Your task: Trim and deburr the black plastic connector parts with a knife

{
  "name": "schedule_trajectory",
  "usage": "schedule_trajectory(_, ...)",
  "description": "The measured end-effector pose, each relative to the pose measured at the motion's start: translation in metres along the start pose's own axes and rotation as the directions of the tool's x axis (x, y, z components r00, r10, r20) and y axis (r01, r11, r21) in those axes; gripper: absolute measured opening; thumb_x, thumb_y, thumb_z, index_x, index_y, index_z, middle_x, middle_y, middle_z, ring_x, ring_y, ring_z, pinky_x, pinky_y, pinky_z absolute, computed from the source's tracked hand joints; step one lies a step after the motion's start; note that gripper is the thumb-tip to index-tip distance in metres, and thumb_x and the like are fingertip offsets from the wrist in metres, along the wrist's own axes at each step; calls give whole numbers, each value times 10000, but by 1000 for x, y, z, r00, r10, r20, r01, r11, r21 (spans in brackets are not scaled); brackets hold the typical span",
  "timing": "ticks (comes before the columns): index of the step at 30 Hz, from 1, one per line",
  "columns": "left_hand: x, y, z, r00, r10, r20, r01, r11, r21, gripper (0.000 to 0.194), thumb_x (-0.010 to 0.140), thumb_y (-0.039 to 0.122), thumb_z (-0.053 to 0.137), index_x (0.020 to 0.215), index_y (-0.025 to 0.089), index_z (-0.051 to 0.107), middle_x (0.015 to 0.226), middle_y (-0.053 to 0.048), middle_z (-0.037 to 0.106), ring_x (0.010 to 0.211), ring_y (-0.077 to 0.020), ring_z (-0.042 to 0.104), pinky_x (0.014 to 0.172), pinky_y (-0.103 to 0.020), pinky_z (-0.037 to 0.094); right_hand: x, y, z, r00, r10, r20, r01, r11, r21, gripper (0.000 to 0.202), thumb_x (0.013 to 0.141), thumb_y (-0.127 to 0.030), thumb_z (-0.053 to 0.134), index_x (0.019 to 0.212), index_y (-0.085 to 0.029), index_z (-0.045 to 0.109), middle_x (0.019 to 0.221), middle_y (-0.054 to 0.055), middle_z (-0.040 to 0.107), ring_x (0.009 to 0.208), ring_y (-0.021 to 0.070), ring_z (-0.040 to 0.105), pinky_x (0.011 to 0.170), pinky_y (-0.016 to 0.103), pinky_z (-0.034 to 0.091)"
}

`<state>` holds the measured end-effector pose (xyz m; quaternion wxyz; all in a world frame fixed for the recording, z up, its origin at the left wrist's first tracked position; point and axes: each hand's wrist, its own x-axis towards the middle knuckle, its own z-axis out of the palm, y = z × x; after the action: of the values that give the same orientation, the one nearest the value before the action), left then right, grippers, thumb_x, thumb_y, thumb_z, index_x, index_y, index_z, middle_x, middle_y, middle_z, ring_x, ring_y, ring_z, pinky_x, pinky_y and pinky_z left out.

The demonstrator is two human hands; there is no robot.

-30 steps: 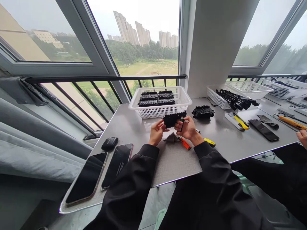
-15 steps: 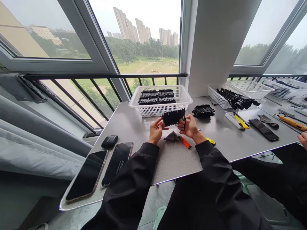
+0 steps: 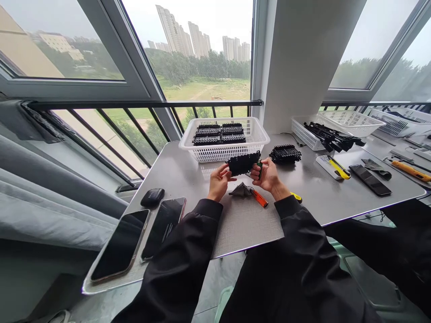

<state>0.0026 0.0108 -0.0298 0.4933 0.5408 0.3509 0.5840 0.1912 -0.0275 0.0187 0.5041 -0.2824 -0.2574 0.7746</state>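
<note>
Left hand (image 3: 218, 181) grip pinching left end of black part (image 3: 242, 164), right hand (image 3: 269, 176) grip closed round green object (image 3: 259, 169), part raised above worktop (image 3: 249, 229), near white basket (image 3: 229, 155)

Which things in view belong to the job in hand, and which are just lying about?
Apparently in the job: black part in left hand; green object in right hand; similar black parts in the white basket.
Apparently lying about: two phones at left; small black case.
</note>
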Motion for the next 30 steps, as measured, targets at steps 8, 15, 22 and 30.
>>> schedule_trajectory(8,-2,-2,2,1000,4,20,-5,1000,24,430,693,363,723,1050,132,657,940,-82,690,827,-212,673,620,-405,646,3,15,18,997,78,1,-78,995,-56,202,742,-373,375,615,-231,309,523,-38,300,457,108,251,369,192,181)
schedule_trajectory(15,-5,-2,7,997,26,73,-32,996,83,365,735,337,667,1045,144,674,950,-91,718,859,-249,700,670,-412,630,8,29,25,994,99,51,-92,988,-128,237,771,-382,353,603,-215,337,547,-37,295,458,96,249,378,188,157)
schedule_trajectory(22,-5,-1,5,999,41,8,-42,993,108,301,711,231,663,1001,153,694,934,-81,732,974,-264,695,911,-444,557,6,40,35,979,83,188,-26,957,-288,312,801,-494,404,674,-208,406,611,-40,330,501,98,290,417,189,216)
schedule_trajectory(30,-3,11,3,977,-192,-92,169,962,-213,525,688,316,739,1150,162,544,819,-24,689,692,-194,719,723,-397,604,20,43,12,732,-646,-214,331,613,-717,342,721,-393,648,668,-226,355,639,-62,364,580,98,360,528,216,320)
